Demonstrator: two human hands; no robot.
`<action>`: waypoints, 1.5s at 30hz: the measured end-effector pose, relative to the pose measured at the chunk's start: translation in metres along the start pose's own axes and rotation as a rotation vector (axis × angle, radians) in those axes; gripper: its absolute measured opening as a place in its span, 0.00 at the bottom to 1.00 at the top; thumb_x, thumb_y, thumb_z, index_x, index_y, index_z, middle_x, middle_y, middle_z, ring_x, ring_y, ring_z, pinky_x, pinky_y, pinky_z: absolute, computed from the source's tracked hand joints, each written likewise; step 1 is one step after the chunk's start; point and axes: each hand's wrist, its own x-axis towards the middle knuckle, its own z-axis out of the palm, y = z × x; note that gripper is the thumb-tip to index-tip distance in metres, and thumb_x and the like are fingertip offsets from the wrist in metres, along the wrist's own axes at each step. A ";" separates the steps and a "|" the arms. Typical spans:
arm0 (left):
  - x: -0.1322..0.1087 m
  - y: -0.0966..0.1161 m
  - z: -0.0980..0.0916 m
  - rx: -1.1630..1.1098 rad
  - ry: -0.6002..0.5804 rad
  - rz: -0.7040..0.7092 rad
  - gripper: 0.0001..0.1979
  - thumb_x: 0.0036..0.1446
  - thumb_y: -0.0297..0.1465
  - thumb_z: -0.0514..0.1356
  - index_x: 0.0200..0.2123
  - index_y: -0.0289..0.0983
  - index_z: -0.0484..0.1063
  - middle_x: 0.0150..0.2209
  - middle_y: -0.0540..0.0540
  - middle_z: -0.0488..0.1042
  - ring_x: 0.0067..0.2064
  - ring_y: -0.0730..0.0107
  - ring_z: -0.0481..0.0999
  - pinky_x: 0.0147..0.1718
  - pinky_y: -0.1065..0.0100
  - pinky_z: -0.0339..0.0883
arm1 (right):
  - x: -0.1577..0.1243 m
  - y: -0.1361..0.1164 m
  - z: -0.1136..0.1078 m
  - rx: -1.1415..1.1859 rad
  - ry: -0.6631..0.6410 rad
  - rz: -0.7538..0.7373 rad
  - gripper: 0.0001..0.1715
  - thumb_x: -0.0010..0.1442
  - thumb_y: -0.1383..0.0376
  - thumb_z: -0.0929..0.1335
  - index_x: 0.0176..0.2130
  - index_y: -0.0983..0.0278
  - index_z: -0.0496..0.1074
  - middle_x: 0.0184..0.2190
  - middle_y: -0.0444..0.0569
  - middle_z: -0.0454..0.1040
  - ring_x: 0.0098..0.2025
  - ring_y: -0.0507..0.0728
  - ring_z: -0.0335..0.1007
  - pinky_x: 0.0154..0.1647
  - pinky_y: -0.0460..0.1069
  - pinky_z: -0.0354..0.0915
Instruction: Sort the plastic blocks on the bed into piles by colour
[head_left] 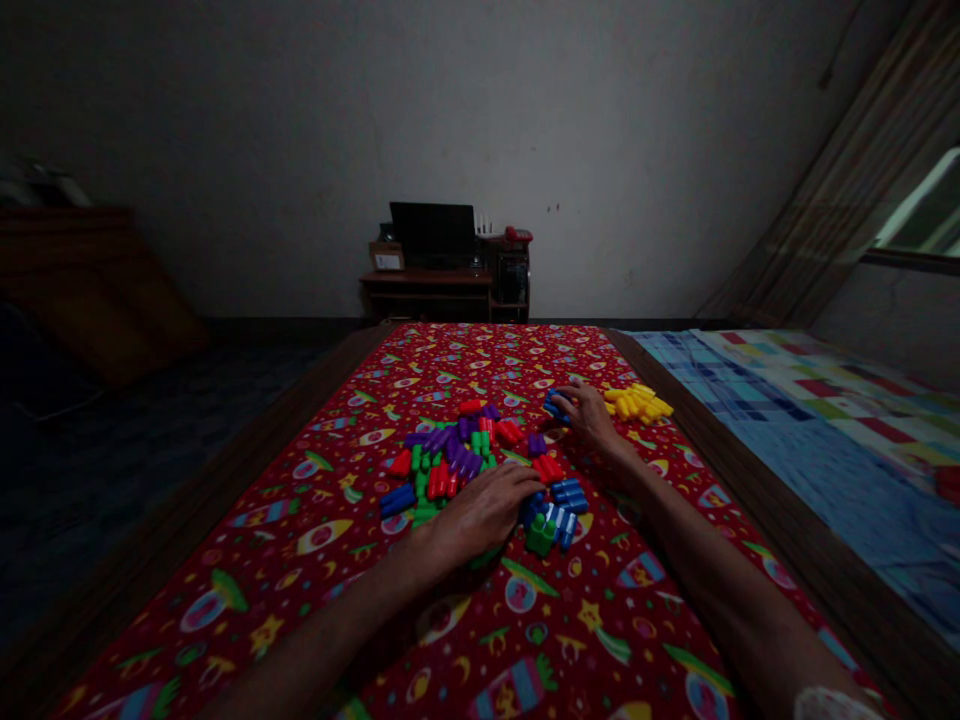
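A heap of plastic building blocks (457,455) in red, green, purple and blue lies on a red patterned cloth (480,620). My left hand (487,508) rests palm down on the near edge of the heap, fingers curled over blue blocks (564,497) and a green block (540,535). My right hand (587,412) reaches farther out and closes round a blue block (555,404). Just right of that hand sits a group of yellow blocks (637,402).
The cloth covers a long wooden-edged surface (787,540). A blue checked mattress cover (817,430) lies to the right. A low desk with a dark screen (442,260) stands against the far wall. A curtain (840,210) hangs at the right. The floor on the left is dark.
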 end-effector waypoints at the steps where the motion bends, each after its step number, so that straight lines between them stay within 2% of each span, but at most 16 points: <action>1: -0.001 0.001 -0.001 0.009 -0.022 -0.021 0.22 0.57 0.19 0.52 0.54 0.39 0.67 0.54 0.42 0.72 0.56 0.64 0.69 0.58 0.58 0.62 | 0.000 0.001 0.003 -0.052 -0.010 -0.001 0.18 0.63 0.58 0.63 0.42 0.64 0.78 0.42 0.55 0.74 0.45 0.60 0.69 0.50 0.54 0.63; 5: 0.000 0.001 -0.006 0.084 -0.044 -0.096 0.19 0.56 0.20 0.56 0.50 0.40 0.69 0.52 0.43 0.72 0.55 0.61 0.68 0.55 0.58 0.63 | -0.002 0.000 0.014 -0.198 -0.087 0.022 0.17 0.63 0.60 0.64 0.45 0.63 0.77 0.45 0.56 0.73 0.55 0.63 0.63 0.57 0.57 0.58; 9: 0.000 -0.005 -0.011 0.192 0.022 -0.181 0.14 0.58 0.30 0.59 0.49 0.38 0.69 0.50 0.41 0.74 0.53 0.56 0.70 0.53 0.54 0.64 | -0.004 -0.002 0.016 -0.221 -0.131 0.041 0.19 0.63 0.62 0.65 0.50 0.66 0.74 0.47 0.59 0.73 0.55 0.63 0.63 0.55 0.55 0.60; 13: 0.003 -0.015 -0.017 0.084 0.151 -0.289 0.13 0.62 0.34 0.55 0.48 0.37 0.69 0.47 0.41 0.76 0.49 0.59 0.75 0.49 0.59 0.68 | -0.003 -0.015 0.004 -0.083 -0.056 0.014 0.18 0.63 0.64 0.63 0.49 0.68 0.75 0.45 0.60 0.76 0.50 0.61 0.68 0.53 0.53 0.61; 15: 0.006 -0.018 -0.020 -0.018 0.222 -0.363 0.13 0.62 0.34 0.54 0.48 0.37 0.69 0.46 0.41 0.77 0.47 0.60 0.77 0.47 0.61 0.70 | -0.003 -0.031 -0.005 0.069 -0.076 0.015 0.19 0.64 0.63 0.62 0.49 0.67 0.75 0.44 0.57 0.78 0.46 0.59 0.72 0.49 0.52 0.64; 16: 0.008 -0.019 -0.021 -0.064 0.257 -0.388 0.12 0.61 0.34 0.55 0.47 0.37 0.69 0.46 0.42 0.77 0.47 0.60 0.77 0.46 0.61 0.70 | -0.004 -0.041 -0.008 0.164 -0.143 0.006 0.20 0.65 0.62 0.61 0.49 0.67 0.75 0.42 0.56 0.79 0.43 0.58 0.74 0.46 0.50 0.65; 20: 0.012 -0.020 -0.024 -0.152 0.373 -0.432 0.11 0.56 0.32 0.59 0.43 0.38 0.69 0.42 0.45 0.78 0.44 0.61 0.78 0.43 0.62 0.72 | -0.013 -0.082 -0.016 0.420 -0.581 -0.109 0.21 0.62 0.60 0.65 0.51 0.65 0.74 0.33 0.48 0.80 0.34 0.55 0.76 0.34 0.45 0.66; 22: 0.012 -0.022 -0.024 -0.160 0.409 -0.482 0.13 0.54 0.30 0.60 0.44 0.39 0.67 0.40 0.46 0.78 0.40 0.62 0.79 0.40 0.63 0.72 | -0.016 -0.095 -0.016 0.428 -0.654 -0.101 0.19 0.59 0.63 0.67 0.48 0.66 0.76 0.29 0.46 0.80 0.31 0.54 0.75 0.31 0.44 0.64; 26: 0.010 -0.023 -0.024 -0.196 0.412 -0.566 0.17 0.54 0.29 0.61 0.48 0.39 0.65 0.32 0.50 0.76 0.34 0.64 0.79 0.35 0.65 0.72 | -0.010 -0.088 -0.015 0.382 -0.526 0.006 0.14 0.57 0.67 0.66 0.42 0.67 0.78 0.27 0.47 0.79 0.29 0.54 0.75 0.29 0.43 0.63; 28: 0.010 -0.015 -0.024 -0.184 0.363 -0.497 0.17 0.56 0.29 0.60 0.49 0.39 0.65 0.36 0.48 0.77 0.39 0.63 0.79 0.38 0.64 0.72 | -0.003 -0.072 -0.015 0.286 -0.388 0.055 0.14 0.57 0.66 0.66 0.41 0.67 0.78 0.28 0.48 0.79 0.30 0.55 0.75 0.30 0.44 0.63; 30: 0.008 -0.001 -0.024 -0.165 0.241 -0.309 0.17 0.58 0.33 0.60 0.51 0.40 0.66 0.46 0.43 0.76 0.48 0.61 0.76 0.47 0.61 0.70 | 0.002 -0.052 -0.015 0.155 -0.231 0.087 0.15 0.58 0.65 0.66 0.42 0.66 0.78 0.31 0.50 0.80 0.33 0.56 0.75 0.34 0.45 0.64; 32: 0.005 0.017 -0.023 -0.168 0.045 -0.089 0.20 0.58 0.37 0.62 0.54 0.42 0.67 0.53 0.42 0.72 0.55 0.60 0.71 0.54 0.59 0.64 | 0.005 -0.034 -0.015 0.030 -0.129 0.097 0.16 0.60 0.66 0.64 0.44 0.66 0.77 0.35 0.52 0.80 0.36 0.57 0.75 0.36 0.46 0.63; 35: -0.001 0.036 -0.020 -0.150 -0.189 0.056 0.23 0.55 0.39 0.65 0.54 0.45 0.68 0.58 0.43 0.68 0.59 0.57 0.67 0.57 0.59 0.61 | 0.003 -0.017 -0.012 -0.082 -0.125 0.081 0.18 0.61 0.69 0.61 0.45 0.66 0.75 0.37 0.52 0.79 0.37 0.56 0.74 0.36 0.46 0.62; 37: -0.004 0.040 -0.017 -0.127 -0.224 0.051 0.22 0.55 0.34 0.65 0.54 0.46 0.68 0.58 0.44 0.67 0.60 0.58 0.66 0.57 0.60 0.62 | 0.001 -0.012 -0.009 -0.153 -0.143 0.084 0.18 0.61 0.68 0.61 0.46 0.66 0.75 0.38 0.53 0.79 0.37 0.56 0.74 0.36 0.46 0.62; 41: -0.007 0.035 -0.014 -0.089 -0.170 -0.046 0.20 0.57 0.26 0.61 0.53 0.45 0.67 0.56 0.46 0.67 0.55 0.63 0.70 0.53 0.65 0.65 | -0.002 -0.011 -0.003 -0.266 -0.127 0.180 0.20 0.64 0.62 0.61 0.50 0.65 0.74 0.41 0.56 0.79 0.41 0.59 0.75 0.40 0.48 0.63; 45: -0.008 0.028 -0.017 0.003 -0.148 -0.152 0.20 0.60 0.33 0.60 0.56 0.43 0.64 0.53 0.43 0.69 0.52 0.61 0.72 0.50 0.63 0.67 | -0.001 -0.013 -0.006 -0.272 -0.153 0.212 0.22 0.66 0.58 0.60 0.49 0.66 0.75 0.41 0.58 0.79 0.42 0.60 0.75 0.41 0.49 0.62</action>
